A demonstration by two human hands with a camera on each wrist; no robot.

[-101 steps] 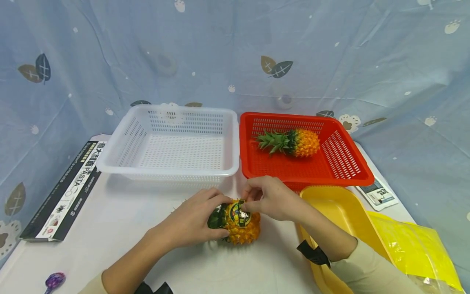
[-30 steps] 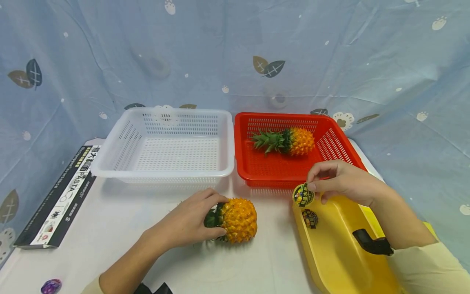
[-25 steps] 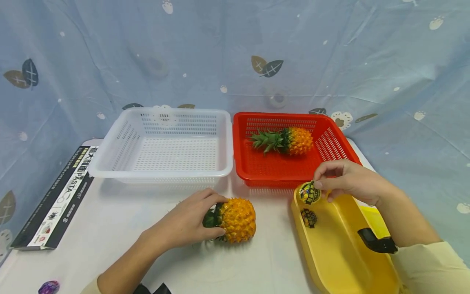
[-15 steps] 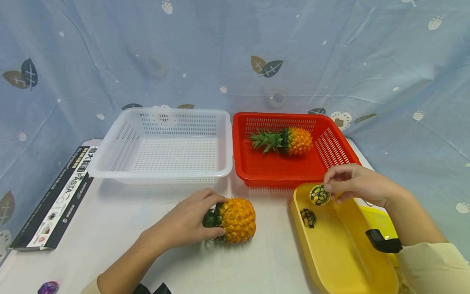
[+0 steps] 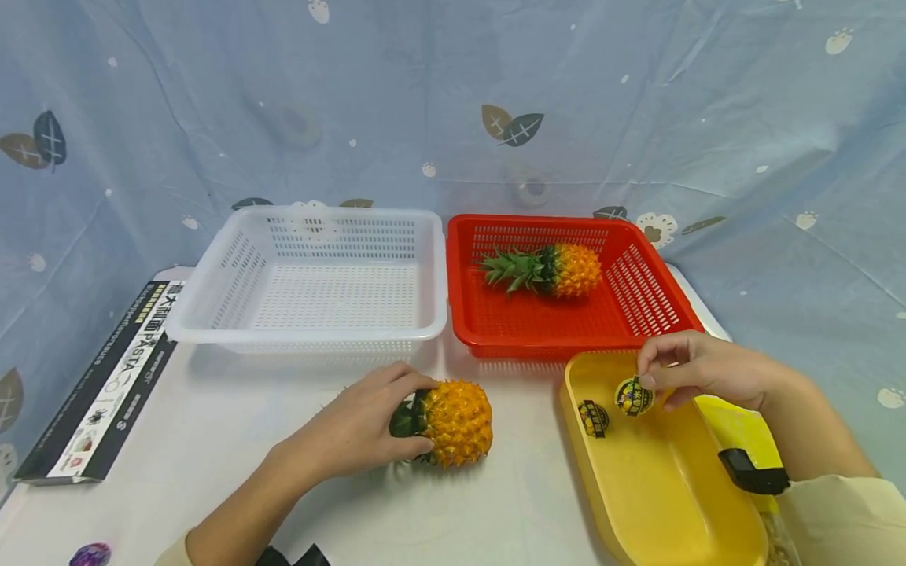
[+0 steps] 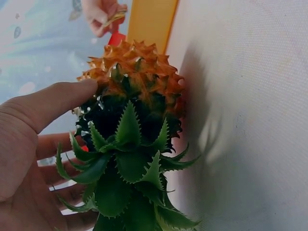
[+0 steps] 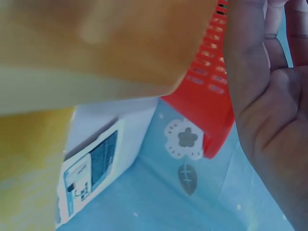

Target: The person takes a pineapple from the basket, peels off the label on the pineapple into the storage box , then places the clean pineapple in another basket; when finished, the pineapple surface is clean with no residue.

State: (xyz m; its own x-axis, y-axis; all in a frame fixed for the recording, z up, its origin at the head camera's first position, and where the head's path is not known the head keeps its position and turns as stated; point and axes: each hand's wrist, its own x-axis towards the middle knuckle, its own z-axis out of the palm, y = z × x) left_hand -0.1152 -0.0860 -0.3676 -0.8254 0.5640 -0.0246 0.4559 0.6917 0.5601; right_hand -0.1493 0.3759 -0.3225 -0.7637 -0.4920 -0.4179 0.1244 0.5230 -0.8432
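Note:
My left hand (image 5: pixel 368 428) grips a small orange pineapple (image 5: pixel 458 423) lying on the white table, thumb and fingers round the end where its green leaves start. The left wrist view shows those spiky leaves (image 6: pixel 130 178) toward the camera. Between thumb and fingertips my right hand (image 5: pixel 708 369) pinches a round black-and-yellow sticker (image 5: pixel 633 397), over the yellow tray (image 5: pixel 665 487). Another such sticker (image 5: pixel 594 419) sits on the tray's inner left side. From the right wrist only the palm (image 7: pixel 274 101) and parts of fingers show; the sticker is out of sight there.
A white basket (image 5: pixel 304 334) stands behind, beside a red basket (image 5: pixel 531 346) with a second pineapple (image 5: pixel 576 270) in it. A pasta box (image 5: pixel 106 393) lies at left, a purple-wrapped thing (image 5: pixel 90 554) near the front edge, a yellow bag (image 5: pixel 739 436) right of the tray.
The right hand has peeled the sticker off the pineapple and carried it right, over the yellow tray, lately moving a little further right and down. The left hand has kept its grip.

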